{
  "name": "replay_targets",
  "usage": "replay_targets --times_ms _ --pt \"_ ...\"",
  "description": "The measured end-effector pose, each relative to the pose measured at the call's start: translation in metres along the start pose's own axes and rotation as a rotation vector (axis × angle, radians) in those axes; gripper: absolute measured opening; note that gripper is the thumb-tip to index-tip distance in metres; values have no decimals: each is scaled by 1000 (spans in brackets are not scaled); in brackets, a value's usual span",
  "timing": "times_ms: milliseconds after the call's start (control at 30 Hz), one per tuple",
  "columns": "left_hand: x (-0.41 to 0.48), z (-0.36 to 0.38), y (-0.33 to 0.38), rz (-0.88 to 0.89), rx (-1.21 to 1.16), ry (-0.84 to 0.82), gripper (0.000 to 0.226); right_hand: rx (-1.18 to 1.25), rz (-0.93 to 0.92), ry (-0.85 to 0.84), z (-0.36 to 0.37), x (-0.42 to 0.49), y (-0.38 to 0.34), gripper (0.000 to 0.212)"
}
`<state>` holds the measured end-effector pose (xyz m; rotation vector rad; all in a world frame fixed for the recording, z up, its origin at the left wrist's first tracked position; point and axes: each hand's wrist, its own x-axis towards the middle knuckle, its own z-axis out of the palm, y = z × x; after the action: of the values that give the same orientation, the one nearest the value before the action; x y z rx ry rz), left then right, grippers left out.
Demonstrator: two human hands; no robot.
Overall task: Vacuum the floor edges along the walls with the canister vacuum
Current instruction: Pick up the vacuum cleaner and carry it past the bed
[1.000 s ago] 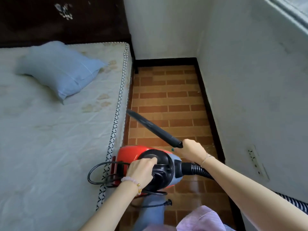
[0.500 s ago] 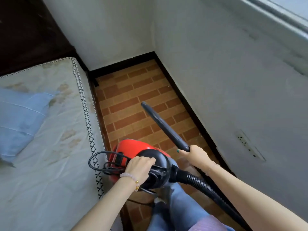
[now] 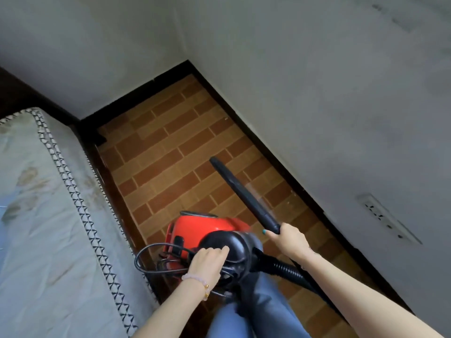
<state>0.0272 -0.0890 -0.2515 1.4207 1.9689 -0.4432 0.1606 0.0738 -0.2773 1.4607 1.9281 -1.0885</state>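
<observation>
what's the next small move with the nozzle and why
Probably swing the nozzle right, down to the baseboard: the right hand grips it with its tip over mid-floor tiles, apart from the wall, while the left hand holds the canister vacuum.

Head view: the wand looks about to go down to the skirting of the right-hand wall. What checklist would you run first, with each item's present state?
1. Grip on the wand: ok, the right hand curls round its base.
2. Hold on the canister vacuum: ok, the left hand holds its black top.
3. Wand tip at the skirting: not ok, it points over mid-floor tiles, apart from the edge.
4. Power cord tidy: not ok, loose loops hang beside the left hand.
5. Hose joined to the canister: ok.
6. Plugged in and running: cannot tell.
</observation>
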Motion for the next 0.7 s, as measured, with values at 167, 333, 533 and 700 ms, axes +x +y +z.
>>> replay_targets --times_ms 167,333,533,700 --pt "103 33 -32 123 123 -144 61 47 86 32 7 69 28 41" --pt "202 56 -47 221 277 -300 87 177 179 24 30 139 64 39" --pt "287 85 -54 272 380 -366 91 349 322 38 70 202 100 34" --pt "336 97 -58 336 387 -290 60 430 375 48 92 228 114 38"
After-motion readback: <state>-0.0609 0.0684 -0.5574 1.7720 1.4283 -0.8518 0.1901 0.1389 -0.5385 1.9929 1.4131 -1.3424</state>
